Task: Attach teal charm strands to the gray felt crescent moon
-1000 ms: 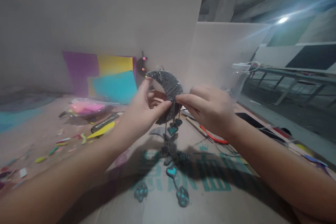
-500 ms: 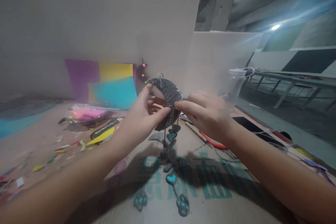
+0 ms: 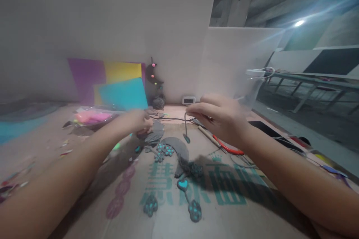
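My right hand (image 3: pixel 217 117) is raised over the cardboard and pinches the top of a short grey string with a small teal charm (image 3: pixel 186 129) hanging from it. My left hand (image 3: pixel 137 121) has reached forward and down to the table, fingers closed near a grey piece (image 3: pixel 155 134); what it grips is blurred. The grey moon shape (image 3: pixel 175 146) lies flat on the cardboard sheet (image 3: pixel 224 209) between my hands, with teal paw and heart charms (image 3: pixel 183 185) strung around and below it.
Coloured foam sheets (image 3: pixel 120 89) lean on the white back wall. A clear bag with pink material (image 3: pixel 89 116) and paper scraps lie at left. Red-handled pliers (image 3: pixel 227 147), a stick and a black phone (image 3: pixel 269 130) lie at right. A clear bottle (image 3: pixel 254 86) stands behind.
The moon ornament, held up by both hands before, now lies on the cardboard. My left hand dropped forward to the table; my right hand stays up holding one string.
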Tool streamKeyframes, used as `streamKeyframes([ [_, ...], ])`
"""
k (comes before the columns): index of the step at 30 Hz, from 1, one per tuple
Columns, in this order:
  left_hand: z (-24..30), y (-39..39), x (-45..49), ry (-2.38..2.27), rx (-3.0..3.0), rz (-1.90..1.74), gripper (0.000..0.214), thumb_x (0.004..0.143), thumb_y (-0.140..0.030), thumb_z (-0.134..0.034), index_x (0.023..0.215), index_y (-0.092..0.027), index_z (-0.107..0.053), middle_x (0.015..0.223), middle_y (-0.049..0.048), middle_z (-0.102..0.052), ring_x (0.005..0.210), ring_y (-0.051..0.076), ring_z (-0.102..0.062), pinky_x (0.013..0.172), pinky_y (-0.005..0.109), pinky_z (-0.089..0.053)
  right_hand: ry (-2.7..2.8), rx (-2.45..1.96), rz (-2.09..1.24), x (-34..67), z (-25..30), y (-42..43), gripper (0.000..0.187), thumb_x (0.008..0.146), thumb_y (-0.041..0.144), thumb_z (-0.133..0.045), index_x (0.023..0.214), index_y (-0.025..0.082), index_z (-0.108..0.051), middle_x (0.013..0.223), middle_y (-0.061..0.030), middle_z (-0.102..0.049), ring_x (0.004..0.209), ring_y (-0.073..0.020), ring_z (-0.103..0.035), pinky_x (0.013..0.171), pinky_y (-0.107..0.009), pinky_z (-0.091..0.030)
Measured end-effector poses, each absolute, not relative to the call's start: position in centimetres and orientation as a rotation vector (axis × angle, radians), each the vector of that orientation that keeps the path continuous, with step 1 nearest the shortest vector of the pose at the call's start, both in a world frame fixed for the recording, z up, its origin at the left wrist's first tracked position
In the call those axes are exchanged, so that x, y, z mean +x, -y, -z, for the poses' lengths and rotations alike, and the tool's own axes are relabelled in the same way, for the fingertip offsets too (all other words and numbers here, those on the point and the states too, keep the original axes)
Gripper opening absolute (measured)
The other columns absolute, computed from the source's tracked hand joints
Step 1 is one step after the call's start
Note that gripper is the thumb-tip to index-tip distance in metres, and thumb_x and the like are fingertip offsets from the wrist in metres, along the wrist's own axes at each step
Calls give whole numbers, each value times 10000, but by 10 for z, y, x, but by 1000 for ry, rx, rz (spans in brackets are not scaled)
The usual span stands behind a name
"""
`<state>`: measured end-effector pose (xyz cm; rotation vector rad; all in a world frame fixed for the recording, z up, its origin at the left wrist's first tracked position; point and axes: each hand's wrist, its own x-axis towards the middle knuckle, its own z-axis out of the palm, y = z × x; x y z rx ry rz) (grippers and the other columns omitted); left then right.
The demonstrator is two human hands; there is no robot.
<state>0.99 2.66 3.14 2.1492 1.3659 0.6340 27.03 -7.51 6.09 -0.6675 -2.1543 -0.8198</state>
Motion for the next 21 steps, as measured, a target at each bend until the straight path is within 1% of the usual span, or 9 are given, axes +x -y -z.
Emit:
streamKeyframes([
  [1, -36, -17, 16, -1372, 2166, -680, 202, 647, -406, -779, 648, -220, -700, 630, 52, -686, 701, 265, -644, 620, 299, -410, 2161, -675, 814, 270, -60, 75, 233, 985, 170, -520, 904, 178, -739, 710, -33, -643, 658, -140, -535, 606, -268, -374],
  [2, -41, -7, 23, -1362, 2187, -752, 231, 718, -461, -734, 710, -230, -730, 721, 66, -725, 771, 275, -654, 657, 313, -432, 2168, -678, 808, 270, -60, 75, 226, 983, 173, -527, 904, 177, -738, 712, -32, -643, 659, -140, -536, 606, -269, -373],
  [4, -50, 15, 39, -1144, 2189, -941, 303, 834, -512, -641, 886, -242, -768, 924, 70, -768, 895, 279, -668, 761, 351, -480, 2175, -674, 795, 270, -59, 75, 210, 980, 185, -542, 910, 168, -739, 718, -35, -646, 662, -141, -542, 608, -267, -377],
  [6, -53, 32, 51, -897, 2114, -944, 300, 861, -501, -632, 900, -237, -769, 971, 61, -774, 930, 255, -679, 829, 361, -504, 2188, -667, 781, 270, -59, 74, 206, 982, 201, -549, 910, 164, -739, 723, -37, -645, 668, -140, -545, 608, -263, -377],
  [9, -47, 43, 60, -747, 2017, -895, 251, 853, -458, -676, 896, -227, -765, 944, 50, -776, 928, 240, -688, 863, 376, -523, 2219, -662, 747, 270, -58, 73, 241, 997, 223, -524, 879, 173, -728, 723, -34, -625, 660, -136, -526, 602, -260, -367],
  [13, -40, 41, 60, -705, 1917, -910, 253, 839, -461, -704, 903, -222, -757, 928, 49, -767, 926, 229, -686, 864, 366, -520, 2257, -662, 688, 272, -59, 72, 254, 1004, 224, -507, 873, 172, -718, 721, -30, -609, 647, -129, -515, 595, -256, -357],
  [18, -37, 39, 59, -726, 1887, -900, 169, 839, -370, -695, 761, -221, -703, 833, 5, -738, 847, 186, -663, 829, 321, -482, 2295, -649, 571, 267, -59, 74, 250, 996, 210, -523, 859, 165, -727, 712, -24, -604, 649, -122, -521, 590, -243, -361],
  [20, -33, 36, 60, -762, 1890, -889, 156, 820, -334, -691, 719, -218, -667, 799, -9, -721, 829, 185, -648, 827, 325, -466, 2332, -683, 424, 270, -60, 73, 192, 980, 239, -561, 920, 172, -731, 755, -27, -632, 675, -124, -545, 611, -241, -390],
  [21, -31, 33, 61, -792, 1899, -884, 158, 812, -333, -687, 708, -217, -659, 791, -8, -715, 831, 191, -641, 831, 333, -460, 2336, -738, 330, 274, -61, 71, 169, 968, 267, -586, 1004, 180, -726, 809, -34, -657, 695, -128, -561, 630, -244, -412],
])
